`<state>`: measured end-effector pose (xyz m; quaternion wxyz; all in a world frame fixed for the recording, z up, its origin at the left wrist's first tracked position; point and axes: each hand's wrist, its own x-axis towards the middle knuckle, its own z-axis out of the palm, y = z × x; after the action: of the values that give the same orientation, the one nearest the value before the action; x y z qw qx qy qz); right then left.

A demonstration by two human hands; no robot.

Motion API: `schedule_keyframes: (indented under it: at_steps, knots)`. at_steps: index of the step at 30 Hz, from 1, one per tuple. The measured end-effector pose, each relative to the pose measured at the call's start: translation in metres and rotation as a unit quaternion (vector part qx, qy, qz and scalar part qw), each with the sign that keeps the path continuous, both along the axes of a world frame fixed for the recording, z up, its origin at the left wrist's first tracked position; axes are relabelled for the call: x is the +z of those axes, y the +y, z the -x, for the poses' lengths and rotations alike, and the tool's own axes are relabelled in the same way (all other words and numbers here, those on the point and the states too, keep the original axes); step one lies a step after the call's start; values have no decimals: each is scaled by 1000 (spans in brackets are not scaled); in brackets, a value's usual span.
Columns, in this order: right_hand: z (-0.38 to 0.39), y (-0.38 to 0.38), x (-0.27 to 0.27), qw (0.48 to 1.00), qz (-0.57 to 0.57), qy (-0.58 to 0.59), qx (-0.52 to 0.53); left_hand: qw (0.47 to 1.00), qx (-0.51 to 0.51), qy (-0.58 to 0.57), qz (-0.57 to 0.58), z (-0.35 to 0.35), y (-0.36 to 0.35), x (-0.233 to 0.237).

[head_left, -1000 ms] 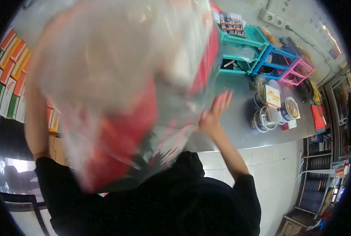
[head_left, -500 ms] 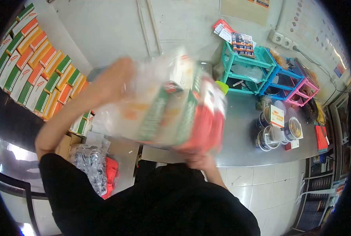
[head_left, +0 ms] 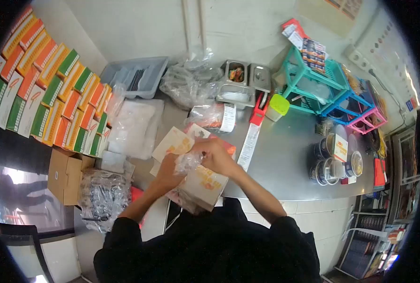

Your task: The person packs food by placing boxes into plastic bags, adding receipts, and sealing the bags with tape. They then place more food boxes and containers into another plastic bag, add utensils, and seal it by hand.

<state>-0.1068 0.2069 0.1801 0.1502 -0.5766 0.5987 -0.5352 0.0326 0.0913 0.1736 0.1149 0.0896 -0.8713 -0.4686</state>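
Observation:
Both my hands are closed at the gathered top of a clear plastic bag (head_left: 189, 163). My left hand (head_left: 169, 171) grips the bunched plastic from the left. From the right, my right hand (head_left: 214, 154) pinches the same bunch, its fingertips partly hidden. Under and around my hands are cream cardboard boxes with orange print, one box (head_left: 204, 185) near my body and another box (head_left: 172, 144) farther off. The bag appears to wrap these boxes at the metal counter's front edge. A wrapped package with a white label (head_left: 228, 118) lies just behind them.
Stacked orange, green and white boxes (head_left: 54, 94) stand at left, beside a grey tray (head_left: 160, 70). Metal containers (head_left: 260, 78), a red tape dispenser (head_left: 258, 114) and a lime-lidded tub (head_left: 278, 104) sit behind. Teal racks (head_left: 313, 70) and round tubs (head_left: 330, 170) occupy the right.
The large bag of boxes, blurred and raised in front of me before, is now down at the counter. Both hands have come together at its top, and the items behind are visible.

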Motion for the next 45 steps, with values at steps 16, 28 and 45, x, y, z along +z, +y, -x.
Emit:
schedule_keyframes:
  at_steps: [16,28,45]
  knots:
    - [70,25,-7,956,-172,9,-239,930,61,-324,-162,-6,-18,-23]
    - [302,-87,-171,754,-416,446,-243,809,-64,-455,367,47,1,13]
    - [307,-55,-180,831,-383,300,-269,853,28,-392,343,16,2,-3]
